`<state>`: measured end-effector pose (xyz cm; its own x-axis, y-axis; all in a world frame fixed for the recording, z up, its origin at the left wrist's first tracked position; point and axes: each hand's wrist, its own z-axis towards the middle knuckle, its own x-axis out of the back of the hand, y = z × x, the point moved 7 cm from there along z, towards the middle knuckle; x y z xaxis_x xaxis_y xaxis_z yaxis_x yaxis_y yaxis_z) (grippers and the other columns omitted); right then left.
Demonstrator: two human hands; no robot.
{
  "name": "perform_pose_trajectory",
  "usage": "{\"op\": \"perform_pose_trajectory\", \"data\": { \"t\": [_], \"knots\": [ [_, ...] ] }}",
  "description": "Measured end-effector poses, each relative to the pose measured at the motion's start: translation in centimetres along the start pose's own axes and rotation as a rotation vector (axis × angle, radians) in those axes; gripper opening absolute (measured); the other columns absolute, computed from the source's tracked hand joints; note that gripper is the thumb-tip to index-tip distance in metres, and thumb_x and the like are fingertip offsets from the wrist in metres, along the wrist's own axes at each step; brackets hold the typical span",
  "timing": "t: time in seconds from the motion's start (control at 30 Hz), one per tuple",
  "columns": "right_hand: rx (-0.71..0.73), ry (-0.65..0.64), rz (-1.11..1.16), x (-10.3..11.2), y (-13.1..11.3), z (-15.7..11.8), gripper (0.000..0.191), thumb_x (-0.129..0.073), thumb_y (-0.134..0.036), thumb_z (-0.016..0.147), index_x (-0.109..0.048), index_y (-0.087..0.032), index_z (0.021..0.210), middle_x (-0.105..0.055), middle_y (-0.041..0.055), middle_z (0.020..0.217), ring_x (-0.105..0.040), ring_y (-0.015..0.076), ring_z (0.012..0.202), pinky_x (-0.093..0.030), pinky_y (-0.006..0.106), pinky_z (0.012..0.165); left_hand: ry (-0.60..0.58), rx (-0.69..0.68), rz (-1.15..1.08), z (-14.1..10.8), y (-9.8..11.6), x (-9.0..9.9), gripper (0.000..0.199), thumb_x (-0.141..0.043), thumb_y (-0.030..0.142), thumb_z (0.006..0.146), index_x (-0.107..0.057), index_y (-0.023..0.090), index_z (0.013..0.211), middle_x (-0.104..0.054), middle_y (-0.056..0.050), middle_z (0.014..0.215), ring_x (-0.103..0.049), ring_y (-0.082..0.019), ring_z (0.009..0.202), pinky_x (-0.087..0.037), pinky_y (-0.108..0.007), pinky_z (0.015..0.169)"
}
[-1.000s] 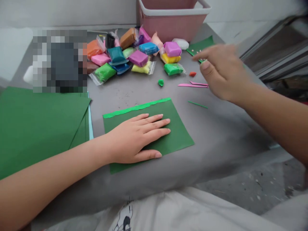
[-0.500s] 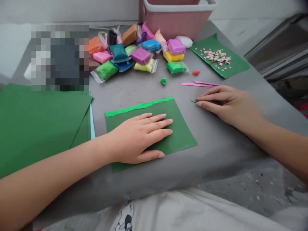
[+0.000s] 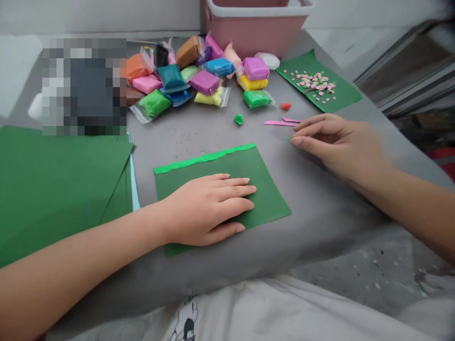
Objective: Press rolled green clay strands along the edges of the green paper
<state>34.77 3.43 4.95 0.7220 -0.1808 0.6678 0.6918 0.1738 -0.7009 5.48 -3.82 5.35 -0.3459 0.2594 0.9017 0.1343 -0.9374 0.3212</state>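
Note:
Flat on a dark green sheet [image 3: 266, 194] lies my left hand [image 3: 209, 208], its fingers spread. A bright green clay strip [image 3: 206, 157] runs along the sheet's far edge. To the right, my right hand [image 3: 334, 142] pinches a thin green piece [image 3: 287, 139] between thumb and fingers, just above the grey table. Two pink tools [image 3: 279, 123] lie right beyond those fingertips, partly hidden by them. A small green clay lump [image 3: 239, 119] and a small red-orange lump [image 3: 286, 106] rest farther back.
Colourful clay packets [image 3: 172, 78] are heaped at the back, before a pink bin [image 3: 256, 31]. Another green sheet [image 3: 341, 92] with pink bits stands at the back right. Large green sheets [image 3: 64, 175] cover the left side, below a blurred-out patch.
My right hand has risen slightly with the thin green piece and now covers more of the pink tools. My left hand has slid slightly toward me on the sheet. The view has shifted a little.

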Motion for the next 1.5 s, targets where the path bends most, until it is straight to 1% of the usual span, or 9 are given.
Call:
{"op": "perform_pose_trajectory", "data": {
  "t": [0.1, 0.23, 0.33, 0.47, 0.6, 0.77, 1.03, 1.23, 1.5],
  "knots": [
    [0.103, -0.040, 0.125, -1.0, -3.3, 0.3, 0.016, -0.091, -0.050, 0.094, -0.089, -0.034, 0.091, -0.088, 0.0047, 0.108, -0.083, 0.0332, 0.108, -0.069, 0.054, 0.099, 0.012, -0.028, -0.015, 0.1, 0.6, -0.2, 0.036, -0.053, 0.034, 0.123, -0.077, 0.013, 0.139, -0.080, -0.019, 0.159, -0.075, -0.035, 0.155, -0.066, -0.054, 0.126],
    [0.372, -0.227, 0.139, -4.5, -7.5, 0.8, 0.016, -0.083, -0.046, 0.103, -0.088, -0.034, 0.092, -0.087, 0.0019, 0.102, -0.081, 0.0270, 0.096, -0.070, 0.047, 0.091, 0.158, -0.063, 0.048, 0.3, 1.3, 1.0, 0.025, -0.058, 0.030, 0.122, -0.079, 0.015, 0.123, -0.090, -0.012, 0.138, -0.086, -0.030, 0.134, -0.069, -0.044, 0.116],
    [0.562, -0.315, 0.067, -6.7, -8.6, 1.1, 0.014, -0.079, -0.039, 0.106, -0.088, -0.032, 0.098, -0.089, 0.0026, 0.111, -0.082, 0.0261, 0.101, -0.069, 0.046, 0.098, 0.340, 0.134, 0.090, -0.1, -0.3, 2.8, 0.015, -0.061, 0.024, 0.119, -0.074, 0.019, 0.112, -0.091, -0.006, 0.112, -0.088, -0.024, 0.104, -0.069, -0.039, 0.099],
    [0.655, -0.298, -0.055, -7.9, -8.3, 1.2, 0.017, -0.072, -0.037, 0.110, -0.087, -0.035, 0.101, -0.089, 0.0038, 0.121, -0.082, 0.0312, 0.115, -0.065, 0.055, 0.109, 0.468, 0.410, 0.221, -1.4, -3.1, 3.8, 0.016, -0.066, 0.031, 0.114, -0.068, 0.022, 0.126, -0.087, -0.009, 0.119, -0.082, -0.030, 0.113, -0.066, -0.046, 0.102],
    [0.671, -0.263, -0.066, -7.6, -8.4, 0.6, 0.019, -0.070, -0.034, 0.111, -0.084, -0.038, 0.098, -0.089, 0.0039, 0.123, -0.082, 0.0341, 0.119, -0.063, 0.061, 0.112, 0.418, 0.436, 0.247, -1.6, -3.8, 2.9, 0.031, -0.070, 0.036, 0.113, -0.064, 0.022, 0.140, -0.084, -0.012, 0.132, -0.079, -0.033, 0.129, -0.063, -0.051, 0.114],
    [0.635, -0.287, -0.134, -7.9, -8.4, 0.4, 0.023, -0.067, -0.036, 0.113, -0.084, -0.040, 0.099, -0.088, 0.0036, 0.127, -0.081, 0.0360, 0.123, -0.061, 0.066, 0.113, 0.331, 0.401, 0.268, -1.2, -3.2, 2.4, 0.035, -0.069, 0.032, 0.113, -0.064, 0.021, 0.146, -0.085, -0.013, 0.132, -0.077, -0.035, 0.140, -0.060, -0.052, 0.122],
    [0.717, -0.234, -0.141, -8.0, -8.7, 0.0, 0.023, -0.066, -0.031, 0.115, -0.084, -0.036, 0.101, -0.088, 0.0071, 0.125, -0.081, 0.0358, 0.121, -0.064, 0.064, 0.108, 0.307, 0.373, 0.268, -1.1, -2.9, 1.9, 0.032, -0.063, 0.032, 0.118, -0.064, 0.020, 0.147, -0.086, -0.015, 0.136, -0.077, -0.035, 0.148, -0.061, -0.051, 0.124],
    [0.649, -0.268, -0.162, -8.1, -8.3, 0.2, 0.023, -0.067, -0.034, 0.113, -0.086, -0.039, 0.101, -0.087, 0.0051, 0.130, -0.079, 0.0378, 0.126, -0.062, 0.069, 0.112, 0.285, 0.363, 0.252, -1.0, -3.0, 1.8, 0.034, -0.064, 0.029, 0.117, -0.062, 0.019, 0.150, -0.085, -0.015, 0.139, -0.075, -0.035, 0.152, -0.060, -0.051, 0.126],
    [0.642, -0.254, -0.137, -7.9, -8.4, 0.2, 0.020, -0.067, -0.036, 0.114, -0.085, -0.039, 0.105, -0.088, 0.0044, 0.124, -0.082, 0.0356, 0.121, -0.064, 0.064, 0.108, 0.268, 0.357, 0.241, -0.8, -3.1, 1.8, 0.033, -0.061, 0.028, 0.118, -0.065, 0.016, 0.148, -0.084, -0.020, 0.144, -0.074, -0.036, 0.153, -0.059, -0.051, 0.125]
  ]
}}
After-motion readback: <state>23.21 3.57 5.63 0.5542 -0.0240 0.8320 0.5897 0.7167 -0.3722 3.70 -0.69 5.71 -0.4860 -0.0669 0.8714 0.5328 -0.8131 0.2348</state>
